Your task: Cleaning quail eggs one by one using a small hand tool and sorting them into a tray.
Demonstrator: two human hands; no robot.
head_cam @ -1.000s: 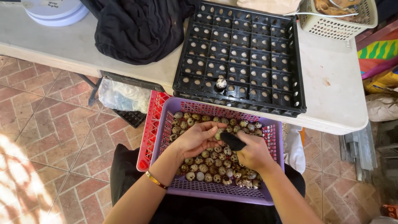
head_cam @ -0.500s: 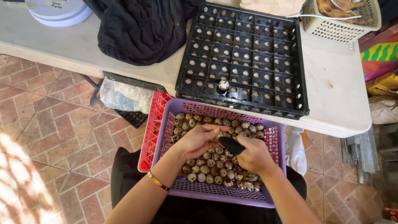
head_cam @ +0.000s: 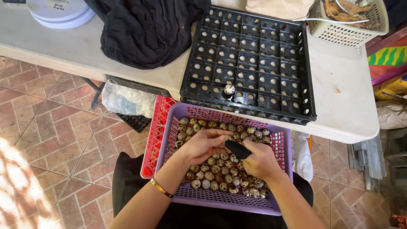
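Both hands worked over purple basket [head_cam: 220,199] of speckled eggs [head_cam: 216,171]: left hand [head_cam: 202,145] curled over eggs, grip unclear; right hand [head_cam: 259,160] clamped on small black object [head_cam: 237,149]. Checking step; next needs gentle lift.

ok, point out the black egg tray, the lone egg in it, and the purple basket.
black egg tray [head_cam: 271,46]: head view, on a cell divider.
lone egg [head_cam: 229,89]: head view, shell centre.
purple basket [head_cam: 220,198]: head view, near wall.
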